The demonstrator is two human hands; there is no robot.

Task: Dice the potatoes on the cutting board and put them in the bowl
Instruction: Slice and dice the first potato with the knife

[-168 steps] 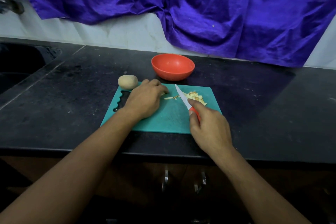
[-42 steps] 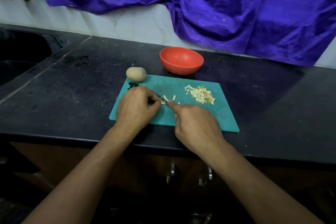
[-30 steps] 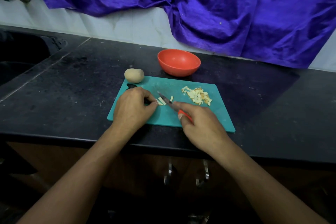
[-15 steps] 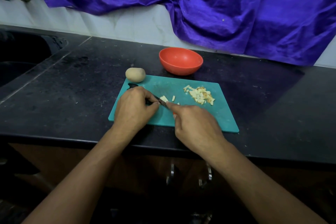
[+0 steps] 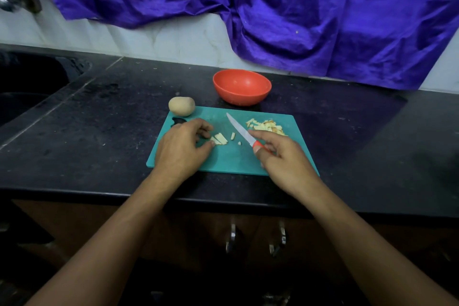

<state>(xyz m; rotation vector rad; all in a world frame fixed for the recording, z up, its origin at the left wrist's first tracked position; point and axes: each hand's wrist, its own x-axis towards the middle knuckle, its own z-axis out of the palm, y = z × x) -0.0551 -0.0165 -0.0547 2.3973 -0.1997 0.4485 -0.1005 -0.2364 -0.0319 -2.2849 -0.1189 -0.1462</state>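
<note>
A teal cutting board [image 5: 231, 159] lies on the black counter. My left hand [image 5: 182, 148] rests on its left part, fingers curled, the fingertips touching a few pale potato strips [image 5: 218, 138]. My right hand [image 5: 283, 156] grips the red handle of a small knife [image 5: 239, 130], whose blade points up and left, lifted clear of the strips. A heap of diced potato [image 5: 267, 126] sits at the board's far right. A whole potato [image 5: 181, 106] stands at the board's far left corner. The red bowl [image 5: 242, 86] behind the board looks empty.
A dark sink [image 5: 27, 87] lies at the far left of the counter [image 5: 99, 136]. Purple cloth [image 5: 273, 12] hangs over the white wall behind. Cabinet handles [image 5: 232, 237] show below the counter's front edge.
The knife has come up off the strips and swung right, away from my left hand. The cut strips now lie exposed beside my left fingertips.
</note>
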